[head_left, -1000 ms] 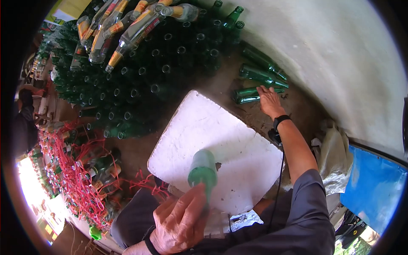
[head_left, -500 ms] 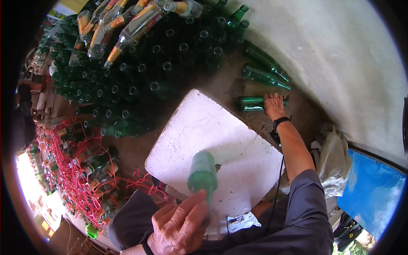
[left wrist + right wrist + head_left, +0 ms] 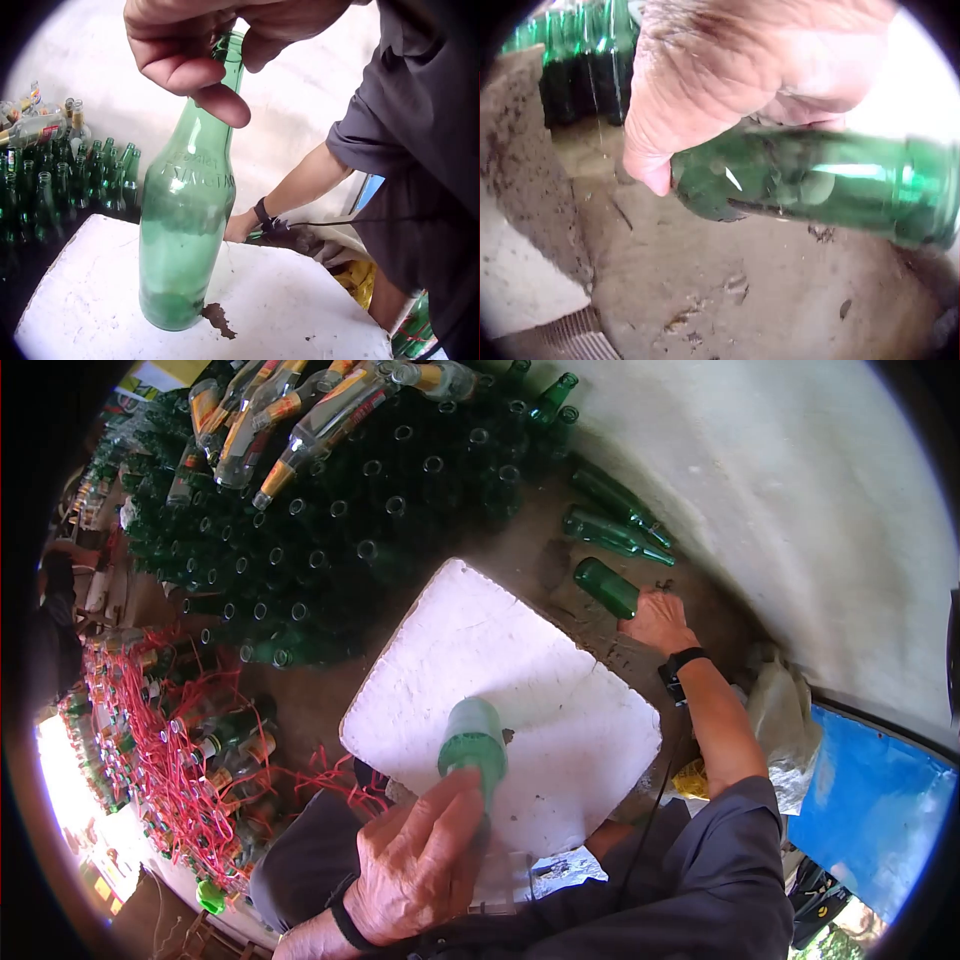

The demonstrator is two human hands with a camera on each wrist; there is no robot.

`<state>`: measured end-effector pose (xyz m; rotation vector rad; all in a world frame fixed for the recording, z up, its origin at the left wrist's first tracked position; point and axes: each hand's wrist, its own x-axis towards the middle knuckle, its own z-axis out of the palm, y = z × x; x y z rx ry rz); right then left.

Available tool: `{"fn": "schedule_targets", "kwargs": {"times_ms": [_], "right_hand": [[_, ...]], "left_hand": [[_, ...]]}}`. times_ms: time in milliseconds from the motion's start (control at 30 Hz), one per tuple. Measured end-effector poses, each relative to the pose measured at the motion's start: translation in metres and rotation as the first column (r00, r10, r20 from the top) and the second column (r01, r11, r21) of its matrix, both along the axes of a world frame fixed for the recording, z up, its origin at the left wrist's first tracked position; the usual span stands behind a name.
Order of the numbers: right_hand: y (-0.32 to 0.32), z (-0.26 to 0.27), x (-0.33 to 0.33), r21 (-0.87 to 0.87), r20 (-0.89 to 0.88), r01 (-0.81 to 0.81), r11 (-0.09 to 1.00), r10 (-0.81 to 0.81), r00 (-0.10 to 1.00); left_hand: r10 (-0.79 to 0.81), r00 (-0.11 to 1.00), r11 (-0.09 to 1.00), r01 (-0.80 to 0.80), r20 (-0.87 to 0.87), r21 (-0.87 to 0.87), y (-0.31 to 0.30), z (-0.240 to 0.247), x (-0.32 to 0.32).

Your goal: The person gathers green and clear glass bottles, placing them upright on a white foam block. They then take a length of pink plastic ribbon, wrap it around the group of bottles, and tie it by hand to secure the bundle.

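Observation:
My left hand (image 3: pixel 420 855) pinches the neck of a green glass bottle (image 3: pixel 184 240) with raised lettering on its shoulder. This bottle is nearly upright, its base close over the white slab (image 3: pixel 500 610). Out to the right, my right hand (image 3: pixel 658 622) grips a second green bottle (image 3: pixel 810 172) just above the dirt floor, its base pointing away to the upper left in the head view. Fingers cover part of this second bottle. Beyond it, two more green bottles lie on the floor by the wall, the nearer bottle (image 3: pixel 615 535) pointing its neck right.
Green bottles (image 3: pixel 340 510) stand massed at the back left, with clear labelled bottles (image 3: pixel 310 430) lying on top. Red plastic twine (image 3: pixel 190 760) tangles over bottles at the left. A pale wall (image 3: pixel 780 490) rises on the right, near a plastic sack (image 3: pixel 785 725) and a blue panel (image 3: pixel 870 800).
My right hand has gripped the bottle lying nearest it and swung it, so its base now points to the upper left. My left hand keeps its pinch on the other bottle.

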<state>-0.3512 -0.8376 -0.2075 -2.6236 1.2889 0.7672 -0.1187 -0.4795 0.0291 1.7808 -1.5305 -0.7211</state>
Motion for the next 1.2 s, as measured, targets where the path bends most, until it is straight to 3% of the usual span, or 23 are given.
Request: {"fn": "schedule_targets", "kwargs": {"times_ms": [33,167,233,267,333,367,433,467,533,667,733,867,933,1200], "right_hand": [[0.000,0.010,0.000,-0.040,0.085,0.034,0.999,-0.030,0.996],[-0.001,0.056,-0.003,0.030,0.116,0.066,0.997,-0.069,0.991],[0.009,0.091,-0.001,0.188,0.122,0.255,0.948,-0.281,0.952],[0.015,0.109,-0.001,0.181,0.124,0.252,0.951,-0.276,0.953],[0.035,0.139,-0.004,0.525,0.176,0.397,0.753,-0.552,0.815],[0.045,0.149,-0.005,0.520,0.179,0.395,0.757,-0.549,0.816],[0.070,0.164,-0.007,0.714,0.208,0.372,0.593,-0.687,0.696],[0.085,0.174,-0.004,0.711,0.216,0.369,0.598,-0.685,0.696],[0.118,0.192,0.007,0.846,0.046,0.454,0.280,-0.886,0.461],[0.159,0.191,0.010,0.924,-0.186,0.380,-0.052,-0.927,0.326],[0.170,0.194,0.014,0.922,-0.251,0.369,-0.116,-0.905,0.343],[0.179,0.189,0.024,0.945,-0.290,0.265,-0.191,-0.863,0.413],[0.179,0.191,0.033,0.932,-0.358,0.197,-0.303,-0.847,0.392],[0.177,0.183,0.065,0.942,-0.333,0.136,-0.307,-0.797,0.503]], "left_hand": [[0.003,1.000,1.000,-0.003,-0.001,-0.005,-0.001,0.001,0.000],[0.047,0.999,0.998,-0.047,-0.016,0.033,-0.002,0.007,-0.004],[0.065,0.998,0.997,-0.064,-0.017,0.042,-0.001,0.009,-0.007],[0.081,0.997,0.996,-0.080,-0.011,0.039,-0.001,0.010,-0.008],[0.101,0.995,0.994,-0.101,-0.003,0.029,0.000,0.010,-0.011],[0.121,0.992,0.993,-0.121,0.022,0.008,0.000,0.009,-0.013],[0.140,0.989,0.990,-0.139,0.047,-0.019,0.000,0.009,-0.016],[0.159,0.986,0.987,-0.158,0.046,-0.020,-0.001,0.010,-0.018],[0.182,0.982,0.983,-0.180,0.050,-0.030,-0.002,0.012,-0.019],[0.191,0.975,0.980,-0.183,0.114,-0.075,-0.003,0.009,-0.022],[0.223,0.963,0.964,-0.194,0.153,-0.182,-0.004,0.007,-0.025],[0.170,0.978,0.974,-0.148,0.125,-0.171,0.000,0.005,-0.029],[0.087,0.973,0.988,-0.056,0.213,-0.147,0.003,0.006,-0.031],[0.038,0.978,0.984,0.000,0.206,-0.180,-0.008,0.019,-0.040]]}}
